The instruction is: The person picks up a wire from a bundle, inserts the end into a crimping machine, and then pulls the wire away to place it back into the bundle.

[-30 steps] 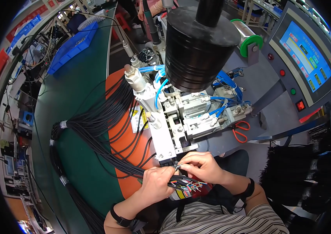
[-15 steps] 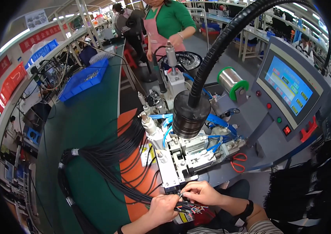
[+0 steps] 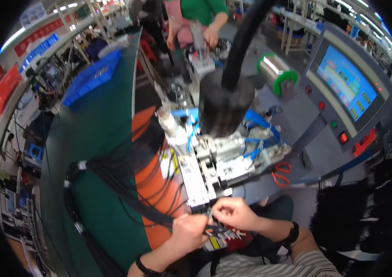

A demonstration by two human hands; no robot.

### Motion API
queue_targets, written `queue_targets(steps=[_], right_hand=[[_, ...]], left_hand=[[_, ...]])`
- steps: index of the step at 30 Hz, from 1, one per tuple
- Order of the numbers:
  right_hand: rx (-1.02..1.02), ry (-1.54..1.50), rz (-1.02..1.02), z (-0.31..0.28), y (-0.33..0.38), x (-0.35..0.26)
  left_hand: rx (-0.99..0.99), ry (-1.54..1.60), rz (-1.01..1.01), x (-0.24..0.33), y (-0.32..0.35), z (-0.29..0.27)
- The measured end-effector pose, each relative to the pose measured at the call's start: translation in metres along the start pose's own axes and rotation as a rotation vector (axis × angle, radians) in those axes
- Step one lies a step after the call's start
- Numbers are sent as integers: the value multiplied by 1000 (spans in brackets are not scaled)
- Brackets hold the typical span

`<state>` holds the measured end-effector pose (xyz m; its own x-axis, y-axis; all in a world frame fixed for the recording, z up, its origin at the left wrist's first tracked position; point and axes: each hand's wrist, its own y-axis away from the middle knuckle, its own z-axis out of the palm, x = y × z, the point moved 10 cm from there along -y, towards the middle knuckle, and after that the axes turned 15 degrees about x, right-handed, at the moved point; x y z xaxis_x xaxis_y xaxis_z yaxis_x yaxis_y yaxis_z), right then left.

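Observation:
My left hand (image 3: 190,233) is closed around a bundle of black cables (image 3: 129,199) that runs in from the left. The cables' stripped ends (image 3: 233,234), with small coloured wires, stick out to the right of that hand. My right hand (image 3: 236,213) is closed in a pinch just beside it, at the front of the benchtop machine (image 3: 197,182). What lies between those fingertips is too small and blurred to name. The machine has a white metal block, several pneumatic cylinders and blue air tubes.
A black flexible hose (image 3: 239,55) hangs over the machine. To the right stand a control screen (image 3: 343,85), a solder wire spool (image 3: 276,74) and red-handled scissors (image 3: 281,174). A blue tray (image 3: 93,76) lies on the green mat (image 3: 99,134). Across the machine stands a co-worker in green (image 3: 200,9).
The whole scene has shifted upward in the picture and is blurred. Both my hands stay close together at the machine's front. The co-worker's hand has come lower, near the round tray.

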<state>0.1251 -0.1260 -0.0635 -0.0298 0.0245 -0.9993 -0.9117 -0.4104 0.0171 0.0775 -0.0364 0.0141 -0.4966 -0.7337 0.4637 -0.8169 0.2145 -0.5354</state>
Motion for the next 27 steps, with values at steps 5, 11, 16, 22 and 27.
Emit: queue_targets(steps=[5, 11, 16, 22, 27], right_hand=[[238, 416, -570, -5, 11, -56], [178, 680, -631, 1, 13, -62], [73, 52, -96, -9, 1, -22], [-66, -258, 211, -1, 4, 2], [-142, -239, 264, 2, 5, 5]], left_hand=[[42, -24, -41, -4, 0, -1], [55, -43, -20, 0, -3, -3], [42, 34, -42, -3, -3, -3], [-15, 135, -65, -5, -6, 1], [-82, 231, -122, -12, -3, 4]])
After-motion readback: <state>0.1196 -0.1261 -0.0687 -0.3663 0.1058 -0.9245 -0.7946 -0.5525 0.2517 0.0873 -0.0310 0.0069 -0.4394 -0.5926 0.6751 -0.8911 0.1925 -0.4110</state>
